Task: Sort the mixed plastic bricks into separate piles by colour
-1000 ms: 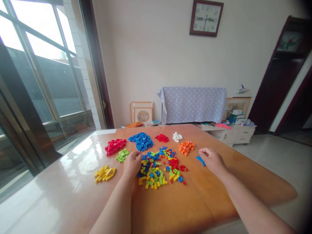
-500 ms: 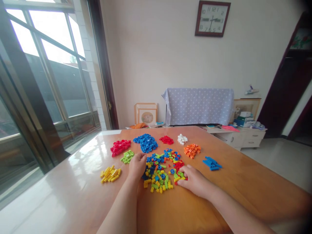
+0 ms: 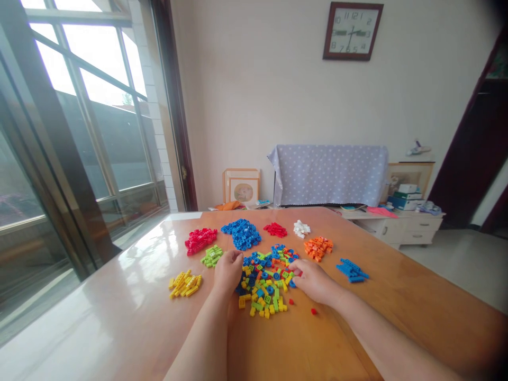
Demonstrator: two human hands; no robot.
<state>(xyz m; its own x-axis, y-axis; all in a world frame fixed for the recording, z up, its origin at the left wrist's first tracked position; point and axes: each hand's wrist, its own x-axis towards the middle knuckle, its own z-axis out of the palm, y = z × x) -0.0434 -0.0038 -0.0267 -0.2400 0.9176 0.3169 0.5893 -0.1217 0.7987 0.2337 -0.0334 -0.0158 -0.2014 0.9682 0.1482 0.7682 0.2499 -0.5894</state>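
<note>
A mixed pile of small toy building bricks (image 3: pixel 264 291), in blue, green, yellow, red and orange, lies between my two hands. My left hand (image 3: pixel 229 272) rests at the pile's left edge, its fingers curled closed; whatever they may hold is hidden. At the right edge, my right hand (image 3: pixel 315 280) lies low with thumb and fingers apart, the fingertips touching the outer bricks. Nearer to me, a loose red brick (image 3: pixel 314 311) sits below the right hand, with another small red brick (image 3: pixel 291 301) closer to the pile.
Sorted piles ring the mixed one: yellow bricks (image 3: pixel 185 284), green bricks (image 3: pixel 212 256), dark pink-red bricks (image 3: pixel 200 241), blue round pieces (image 3: pixel 241 234), red bricks (image 3: pixel 275 229), white bricks (image 3: pixel 301 228), orange bricks (image 3: pixel 318 248) and long blue pieces (image 3: pixel 352 270). All lie on a glossy wooden table (image 3: pixel 270 349).
My right hand has pushed a small group of green, yellow and red bricks up into the mixed pile, leaving two red ones behind. My left hand stays nearly in place; the view has shifted slightly.
</note>
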